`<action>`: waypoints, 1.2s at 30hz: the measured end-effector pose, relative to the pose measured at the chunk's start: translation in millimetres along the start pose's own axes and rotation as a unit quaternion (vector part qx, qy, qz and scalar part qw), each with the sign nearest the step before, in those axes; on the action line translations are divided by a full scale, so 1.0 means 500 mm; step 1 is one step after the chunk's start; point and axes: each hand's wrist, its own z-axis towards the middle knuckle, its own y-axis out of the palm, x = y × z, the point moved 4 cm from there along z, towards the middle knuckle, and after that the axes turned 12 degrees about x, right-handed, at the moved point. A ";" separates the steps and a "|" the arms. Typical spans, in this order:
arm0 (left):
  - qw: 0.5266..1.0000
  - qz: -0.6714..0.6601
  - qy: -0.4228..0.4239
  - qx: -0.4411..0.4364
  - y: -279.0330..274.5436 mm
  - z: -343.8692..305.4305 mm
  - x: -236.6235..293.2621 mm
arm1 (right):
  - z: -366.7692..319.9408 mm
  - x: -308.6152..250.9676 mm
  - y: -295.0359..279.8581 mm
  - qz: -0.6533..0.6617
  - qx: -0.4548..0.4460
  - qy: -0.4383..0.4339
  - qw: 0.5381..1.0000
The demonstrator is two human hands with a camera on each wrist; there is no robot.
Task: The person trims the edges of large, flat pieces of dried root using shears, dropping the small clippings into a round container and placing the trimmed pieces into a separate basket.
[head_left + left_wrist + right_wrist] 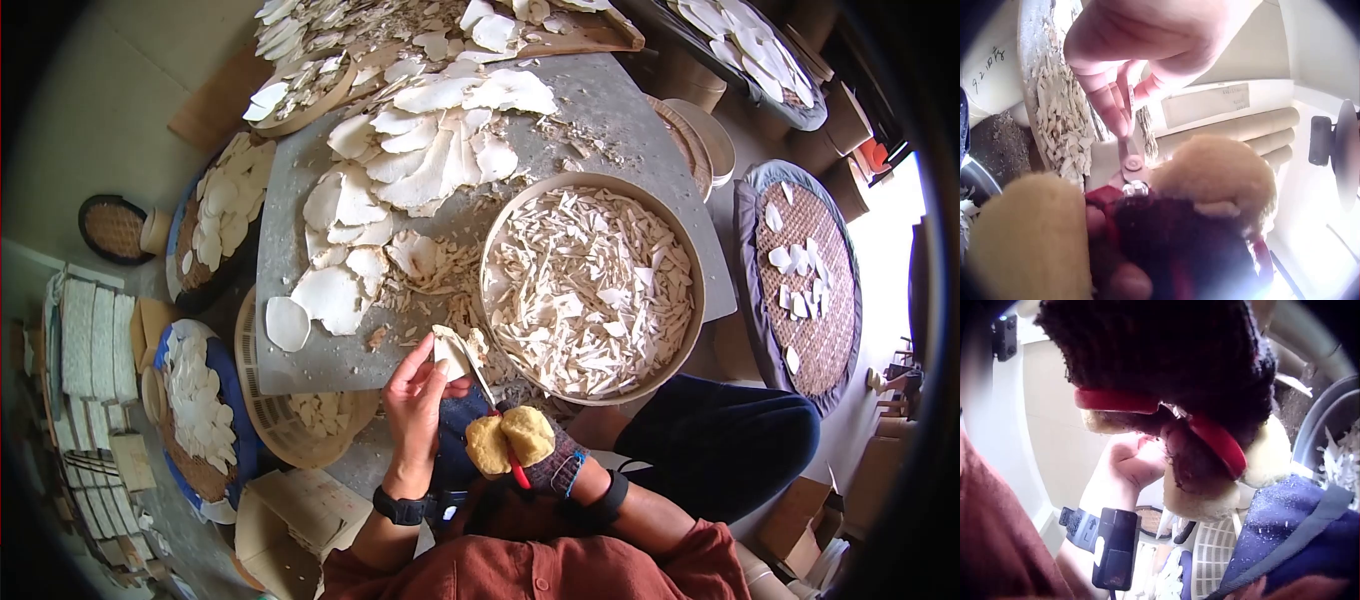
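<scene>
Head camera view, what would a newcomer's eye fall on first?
Probably the round tray heaped with pale slivers, right of centre on the grey table. Next, perhaps, the red-handled scissors with bulky yellow padding in the gloved right hand, near the tray's lower edge. Left of the tray, broad white slices lie spread and overlapping, above the left hand.

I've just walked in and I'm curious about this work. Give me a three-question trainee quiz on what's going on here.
1. What fills the round tray on the grey table?
A) whole broad slices
B) small cut pieces
C) liquid

2. True or false: the left hand pinches a pale slice beside the scissor blades.

3. Fill in: the right hand grips scissors with yellow padding and ____ handles.

Key: 1 B; 2 true; 3 red
</scene>
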 end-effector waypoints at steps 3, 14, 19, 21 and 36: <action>0.999 0.024 -0.024 -0.024 -0.007 0.010 -0.002 | -0.001 -0.003 0.003 0.064 -0.016 0.039 0.997; 1.000 0.002 0.010 -0.030 -0.020 0.027 0.001 | 0.031 -0.037 -0.027 0.114 -0.002 0.037 0.993; 0.986 0.130 0.047 -0.091 -0.025 0.039 0.020 | 0.027 -0.005 -0.006 0.083 0.030 0.020 0.996; 0.990 0.103 -0.017 -0.094 -0.036 0.050 0.017 | 0.028 -0.001 0.002 0.073 0.027 0.001 0.997; 0.985 0.163 0.007 0.054 -0.262 0.070 0.091 | -0.014 0.027 0.042 0.062 -0.121 0.024 0.990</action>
